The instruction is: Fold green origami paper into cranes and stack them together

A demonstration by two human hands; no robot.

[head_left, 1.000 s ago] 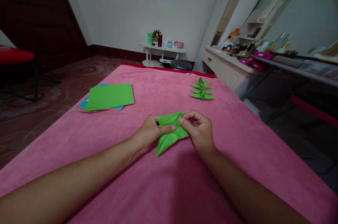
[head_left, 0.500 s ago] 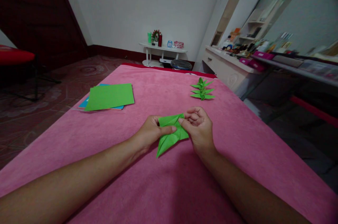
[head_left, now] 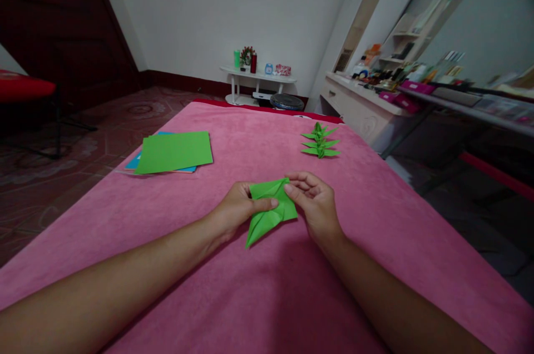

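Note:
A partly folded green paper piece (head_left: 269,210) lies in the middle of the pink cloth (head_left: 258,287). My left hand (head_left: 236,210) grips its left side, thumb laid across the top. My right hand (head_left: 315,203) holds the paper's right upper edge with its thumb, the fingers loosely curled above. The paper's long point sticks out toward me, below my left hand.
A stack of flat sheets, green on top of blue (head_left: 173,152), lies at the left of the cloth. Folded green paper figures (head_left: 320,141) sit at the far right. A white dresser (head_left: 359,103) with clutter stands on the right, a small white shelf (head_left: 256,84) by the far wall.
The fingers of my right hand have loosened and spread a little from the tight pinch. The paper and my left hand have hardly moved.

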